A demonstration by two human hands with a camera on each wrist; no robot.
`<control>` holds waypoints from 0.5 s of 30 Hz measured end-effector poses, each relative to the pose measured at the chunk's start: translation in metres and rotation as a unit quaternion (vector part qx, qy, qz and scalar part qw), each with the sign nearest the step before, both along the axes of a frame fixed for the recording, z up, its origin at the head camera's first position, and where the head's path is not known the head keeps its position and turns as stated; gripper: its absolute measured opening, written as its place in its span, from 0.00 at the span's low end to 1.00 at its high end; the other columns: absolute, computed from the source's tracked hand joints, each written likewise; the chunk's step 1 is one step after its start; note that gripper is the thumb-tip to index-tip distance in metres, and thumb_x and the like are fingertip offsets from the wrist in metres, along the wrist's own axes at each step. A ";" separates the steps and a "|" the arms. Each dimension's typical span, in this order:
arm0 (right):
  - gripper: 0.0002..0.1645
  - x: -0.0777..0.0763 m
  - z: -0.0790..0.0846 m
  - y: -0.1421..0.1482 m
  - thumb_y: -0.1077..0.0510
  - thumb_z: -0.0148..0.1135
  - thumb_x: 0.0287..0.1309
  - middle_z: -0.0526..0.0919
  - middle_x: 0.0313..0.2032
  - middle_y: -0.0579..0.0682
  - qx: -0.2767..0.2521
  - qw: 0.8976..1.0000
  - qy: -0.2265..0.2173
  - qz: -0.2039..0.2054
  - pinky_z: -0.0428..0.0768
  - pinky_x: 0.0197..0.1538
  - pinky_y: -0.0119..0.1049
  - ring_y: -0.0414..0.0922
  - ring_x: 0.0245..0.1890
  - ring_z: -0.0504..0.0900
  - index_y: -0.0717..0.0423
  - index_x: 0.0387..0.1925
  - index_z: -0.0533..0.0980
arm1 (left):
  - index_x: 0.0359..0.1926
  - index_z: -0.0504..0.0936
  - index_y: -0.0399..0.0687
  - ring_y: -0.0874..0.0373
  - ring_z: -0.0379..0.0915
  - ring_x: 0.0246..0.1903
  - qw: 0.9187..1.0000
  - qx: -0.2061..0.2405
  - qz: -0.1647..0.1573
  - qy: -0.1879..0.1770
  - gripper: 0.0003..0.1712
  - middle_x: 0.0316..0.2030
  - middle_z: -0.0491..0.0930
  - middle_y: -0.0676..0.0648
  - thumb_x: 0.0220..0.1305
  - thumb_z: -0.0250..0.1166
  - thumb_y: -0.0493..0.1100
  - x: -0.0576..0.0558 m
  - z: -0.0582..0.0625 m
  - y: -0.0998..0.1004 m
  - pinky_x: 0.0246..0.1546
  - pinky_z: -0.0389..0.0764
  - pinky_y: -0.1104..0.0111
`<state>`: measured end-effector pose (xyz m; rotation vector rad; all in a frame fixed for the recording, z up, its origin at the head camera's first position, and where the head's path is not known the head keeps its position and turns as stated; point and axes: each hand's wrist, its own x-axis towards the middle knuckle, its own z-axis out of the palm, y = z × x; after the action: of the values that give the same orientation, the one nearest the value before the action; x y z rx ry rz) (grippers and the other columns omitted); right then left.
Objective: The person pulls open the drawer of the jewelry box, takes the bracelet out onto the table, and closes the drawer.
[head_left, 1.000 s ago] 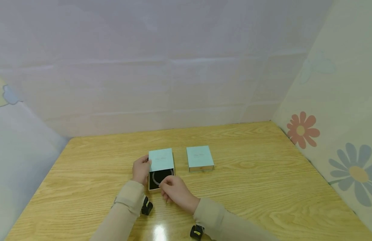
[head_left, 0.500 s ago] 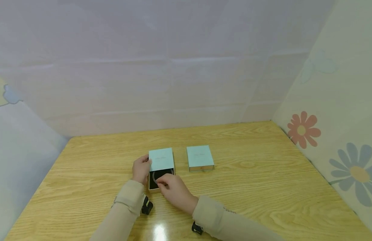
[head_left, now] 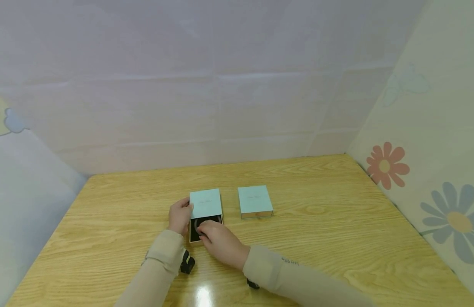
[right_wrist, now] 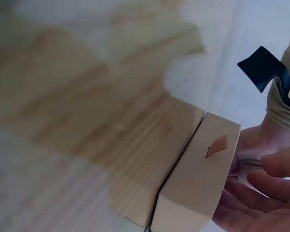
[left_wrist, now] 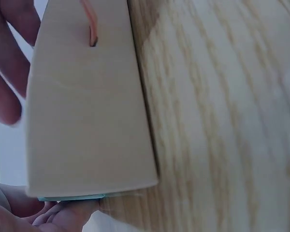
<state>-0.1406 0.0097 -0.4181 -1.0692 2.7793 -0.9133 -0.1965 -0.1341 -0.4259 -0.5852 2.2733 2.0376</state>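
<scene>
A light-blue sliding box (head_left: 205, 204) lies on the table with its tray (left_wrist: 87, 125) pulled partly out toward me. Black lining fills the tray, and a greyish bangle (right_wrist: 242, 170) lies in it. My left hand (head_left: 179, 216) grips the left side of the box's sleeve, thumb near its top edge. Over the tray, my right hand (head_left: 223, 244) pinches the near part of the bangle between thumb and fingers and covers much of it. An orange ribbon tab (right_wrist: 217, 145) sticks out of the tray's front.
A second light-blue box (head_left: 255, 201), closed, sits to the right of the first on the wooden table (head_left: 336, 238). Pale cloth walls (head_left: 221, 106) stand behind and at both sides. A black wrist mount (head_left: 187, 262) hangs under the left cuff.
My right hand has moved slightly left and forward, from the tray's front edge in over the bangle. The left hand and both boxes have stayed in place.
</scene>
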 end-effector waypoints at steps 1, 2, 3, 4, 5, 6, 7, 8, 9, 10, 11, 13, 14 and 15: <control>0.13 -0.001 -0.001 -0.001 0.65 0.56 0.68 0.81 0.51 0.55 0.015 1.000 0.008 0.003 0.76 0.55 0.31 0.46 0.53 0.78 0.66 0.50 0.79 | 0.68 0.63 0.28 0.38 0.59 0.65 1.000 0.000 0.000 -0.001 0.24 0.65 0.64 0.29 0.74 0.47 0.31 0.000 0.000 0.000 0.64 0.64 0.50; 0.13 -0.002 -0.001 -0.001 0.65 0.56 0.68 0.81 0.51 0.56 0.031 0.999 0.017 0.004 0.76 0.56 0.31 0.46 0.55 0.78 0.66 0.50 0.79 | 0.68 0.63 0.28 0.37 0.58 0.65 1.000 0.000 0.000 -0.002 0.24 0.65 0.63 0.29 0.74 0.47 0.31 0.000 0.000 0.000 0.64 0.64 0.50; 0.14 -0.003 -0.002 -0.002 0.64 0.56 0.68 0.81 0.52 0.56 0.047 0.999 0.026 0.005 0.76 0.56 0.32 0.47 0.55 0.78 0.66 0.51 0.79 | 0.68 0.63 0.28 0.38 0.58 0.66 1.000 0.000 0.000 -0.004 0.24 0.66 0.63 0.29 0.74 0.47 0.31 -0.001 -0.001 0.000 0.64 0.64 0.50; 0.14 -0.004 -0.002 -0.002 0.64 0.56 0.68 0.81 0.52 0.57 0.063 0.997 0.036 0.006 0.76 0.57 0.33 0.47 0.56 0.77 0.66 0.51 0.79 | 0.68 0.62 0.28 0.37 0.57 0.66 1.000 -0.002 0.000 -0.004 0.24 0.66 0.63 0.29 0.74 0.47 0.31 -0.001 -0.001 0.000 0.64 0.63 0.50; 0.14 -0.005 -0.002 -0.003 0.63 0.56 0.68 0.81 0.52 0.58 0.078 0.996 0.045 0.006 0.76 0.57 0.33 0.48 0.56 0.77 0.65 0.50 0.80 | 0.69 0.62 0.28 0.37 0.57 0.66 1.000 -0.001 -0.001 -0.005 0.24 0.66 0.63 0.29 0.74 0.47 0.32 -0.001 -0.001 0.000 0.64 0.63 0.50; 0.14 -0.007 -0.002 -0.003 0.63 0.56 0.68 0.81 0.52 0.58 0.093 0.994 0.053 0.005 0.76 0.57 0.33 0.48 0.56 0.78 0.65 0.50 0.80 | 0.69 0.62 0.28 0.37 0.57 0.66 1.000 -0.002 -0.001 -0.006 0.24 0.66 0.63 0.29 0.75 0.47 0.32 -0.001 -0.001 0.000 0.64 0.63 0.50; 0.13 -0.008 -0.003 -0.004 0.63 0.57 0.68 0.81 0.51 0.57 0.105 0.993 0.060 0.005 0.77 0.56 0.33 0.48 0.55 0.79 0.65 0.50 0.80 | 0.69 0.62 0.29 0.38 0.57 0.66 1.000 -0.002 0.000 -0.007 0.24 0.66 0.63 0.30 0.74 0.47 0.32 -0.001 -0.001 0.000 0.65 0.63 0.50; 0.13 -0.009 -0.003 -0.004 0.62 0.57 0.68 0.82 0.49 0.56 0.117 0.991 0.068 0.005 0.77 0.54 0.32 0.47 0.53 0.80 0.64 0.48 0.81 | 0.69 0.62 0.28 0.38 0.57 0.66 1.000 -0.003 -0.001 -0.007 0.24 0.66 0.63 0.29 0.74 0.47 0.32 -0.001 -0.001 0.000 0.64 0.63 0.50; 0.12 -0.011 -0.003 -0.004 0.62 0.57 0.68 0.83 0.47 0.55 0.126 0.989 0.074 0.007 0.78 0.52 0.31 0.46 0.50 0.81 0.64 0.47 0.81 | 0.68 0.63 0.29 0.38 0.58 0.66 1.000 -0.003 0.000 -0.006 0.24 0.65 0.63 0.30 0.74 0.47 0.32 -0.002 -0.001 0.000 0.64 0.63 0.50; 0.11 -0.013 -0.004 -0.005 0.62 0.58 0.67 0.84 0.44 0.54 0.135 0.988 0.080 0.010 0.79 0.49 0.30 0.44 0.47 0.82 0.62 0.45 0.82 | 0.68 0.63 0.28 0.38 0.58 0.66 1.000 -0.003 -0.001 -0.005 0.24 0.65 0.63 0.29 0.74 0.47 0.31 -0.001 -0.001 0.000 0.64 0.63 0.50; 0.09 -0.014 -0.003 -0.005 0.61 0.59 0.67 0.84 0.41 0.52 0.145 0.986 0.085 0.015 0.79 0.46 0.28 0.43 0.44 0.82 0.61 0.42 0.82 | 0.68 0.63 0.28 0.38 0.58 0.66 1.000 -0.001 0.000 -0.005 0.24 0.65 0.64 0.29 0.74 0.47 0.31 -0.002 -0.001 0.000 0.64 0.63 0.51; 0.07 -0.017 -0.003 -0.007 0.60 0.59 0.67 0.83 0.34 0.48 0.160 0.983 0.088 0.025 0.79 0.40 0.27 0.40 0.36 0.82 0.58 0.37 0.82 | 0.68 0.63 0.28 0.37 0.58 0.66 1.000 -0.001 -0.001 -0.004 0.24 0.65 0.63 0.29 0.74 0.47 0.31 -0.001 0.000 0.000 0.64 0.63 0.50; 0.07 -0.019 -0.002 -0.007 0.59 0.60 0.66 0.82 0.31 0.47 0.166 0.982 0.090 0.030 0.78 0.38 0.26 0.39 0.33 0.81 0.57 0.35 0.82 | 0.68 0.62 0.27 0.37 0.58 0.66 1.000 0.000 -0.002 -0.004 0.24 0.65 0.63 0.29 0.74 0.47 0.31 -0.001 0.000 0.000 0.65 0.63 0.50; 0.07 -0.020 -0.001 -0.008 0.59 0.61 0.66 0.82 0.28 0.46 0.170 0.981 0.091 0.033 0.77 0.35 0.26 0.38 0.31 0.80 0.56 0.32 0.82 | 0.68 0.62 0.28 0.37 0.57 0.66 1.000 0.000 -0.003 -0.005 0.24 0.65 0.63 0.29 0.74 0.47 0.31 -0.001 0.000 -0.001 0.65 0.63 0.50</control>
<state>-0.1602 0.0017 -0.4190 -1.2261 2.8736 -0.3269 -0.1976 -0.1348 -0.4257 -0.5858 2.2661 2.0279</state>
